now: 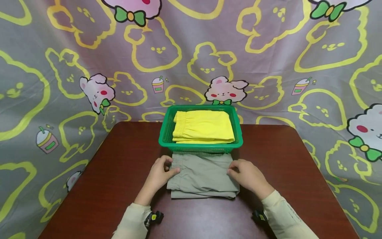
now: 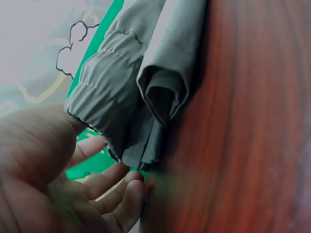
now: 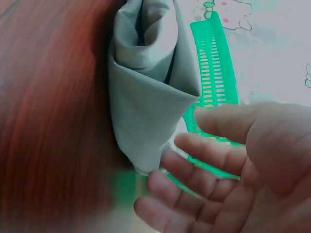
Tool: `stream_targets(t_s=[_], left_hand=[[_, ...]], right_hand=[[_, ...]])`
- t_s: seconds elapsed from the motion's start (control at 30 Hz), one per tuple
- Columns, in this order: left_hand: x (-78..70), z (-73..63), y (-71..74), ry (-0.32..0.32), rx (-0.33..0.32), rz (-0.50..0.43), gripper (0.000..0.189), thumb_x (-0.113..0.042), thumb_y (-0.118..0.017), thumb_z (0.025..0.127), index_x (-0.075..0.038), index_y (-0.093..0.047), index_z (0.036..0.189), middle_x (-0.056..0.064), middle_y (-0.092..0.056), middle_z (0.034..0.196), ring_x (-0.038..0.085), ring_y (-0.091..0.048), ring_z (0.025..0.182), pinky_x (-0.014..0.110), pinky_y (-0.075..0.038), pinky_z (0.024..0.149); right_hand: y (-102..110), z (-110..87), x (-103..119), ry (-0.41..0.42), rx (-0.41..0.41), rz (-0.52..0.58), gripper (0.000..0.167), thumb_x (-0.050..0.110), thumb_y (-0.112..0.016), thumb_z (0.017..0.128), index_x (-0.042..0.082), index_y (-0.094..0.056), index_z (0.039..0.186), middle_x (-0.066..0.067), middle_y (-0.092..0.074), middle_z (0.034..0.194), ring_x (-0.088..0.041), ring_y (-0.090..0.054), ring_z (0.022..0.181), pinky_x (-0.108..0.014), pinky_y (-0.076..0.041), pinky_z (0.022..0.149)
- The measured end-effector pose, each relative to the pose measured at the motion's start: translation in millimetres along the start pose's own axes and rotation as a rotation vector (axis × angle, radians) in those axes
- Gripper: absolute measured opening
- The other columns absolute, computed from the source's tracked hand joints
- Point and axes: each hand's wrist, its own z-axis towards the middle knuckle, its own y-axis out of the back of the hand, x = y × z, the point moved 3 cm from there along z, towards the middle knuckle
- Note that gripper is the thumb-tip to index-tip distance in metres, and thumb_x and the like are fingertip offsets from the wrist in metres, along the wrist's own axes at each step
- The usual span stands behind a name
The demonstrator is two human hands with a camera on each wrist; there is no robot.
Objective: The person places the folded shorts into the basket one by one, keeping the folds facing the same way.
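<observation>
Folded grey pants or shorts (image 1: pixel 206 174) with a gathered elastic waistband (image 2: pixel 99 97) lie on the table. At the waistband end is my left hand (image 1: pixel 159 172), its thumb over the cloth and its loosely bent fingers by the edge. My right hand (image 1: pixel 249 176) is beside the opposite end; its relaxed fingers (image 3: pixel 180 170) come right up to the folded cloth, the thumb near its corner. Just beyond the grey garment stands a green plastic basket (image 1: pixel 200 146) with slotted walls. In it lies a folded yellow garment (image 1: pixel 204 126), also with an elastic waistband.
The dark reddish-brown table (image 1: pixel 119 162) extends around the garment and basket. A grey curtain (image 1: pixel 185 36) printed with yellow outlines and cartoon animals hangs behind the table and along its sides. Black wrist cameras (image 1: pixel 154 217) are strapped under both forearms.
</observation>
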Motion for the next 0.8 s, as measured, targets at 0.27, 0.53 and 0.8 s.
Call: stream_targets(t_s=[0.27,0.53,0.8], left_hand=[[8.9,-1.9,-0.3,0.01,0.069,-0.074,0.093,-0.056,-0.083,0.08,-0.023,-0.038,0.154,0.006,-0.062,0.139,0.026,-0.063,0.115,0.047,-0.055,0.089],[10.3,-4.7,2.1,0.042,0.169,-0.071,0.114,-0.057,-0.086,0.076,-0.019,-0.023,0.163,0.016,-0.053,0.15,0.033,-0.055,0.133,0.054,-0.05,0.101],[5.6,-4.5,0.7,0.04,0.164,0.027,0.112,-0.055,-0.088,0.074,-0.018,-0.028,0.161,0.018,-0.06,0.138,0.03,-0.058,0.127,0.053,-0.052,0.097]], right_hand=[[0,0.5,-11,-0.1,-0.011,0.017,0.027,0.033,-0.072,0.096,0.011,-0.074,0.111,-0.001,-0.072,0.1,-0.019,-0.066,0.091,-0.041,-0.055,0.075],[-5,0.1,-13,-0.173,0.064,-0.037,0.039,0.039,-0.071,0.095,0.005,-0.073,0.114,-0.007,-0.072,0.101,-0.021,-0.065,0.089,-0.042,-0.053,0.073],[-6,-2.7,-8,-0.178,0.095,-0.05,0.032,0.041,-0.072,0.094,0.009,-0.069,0.088,-0.003,-0.059,0.078,-0.019,-0.053,0.072,-0.035,-0.043,0.06]])
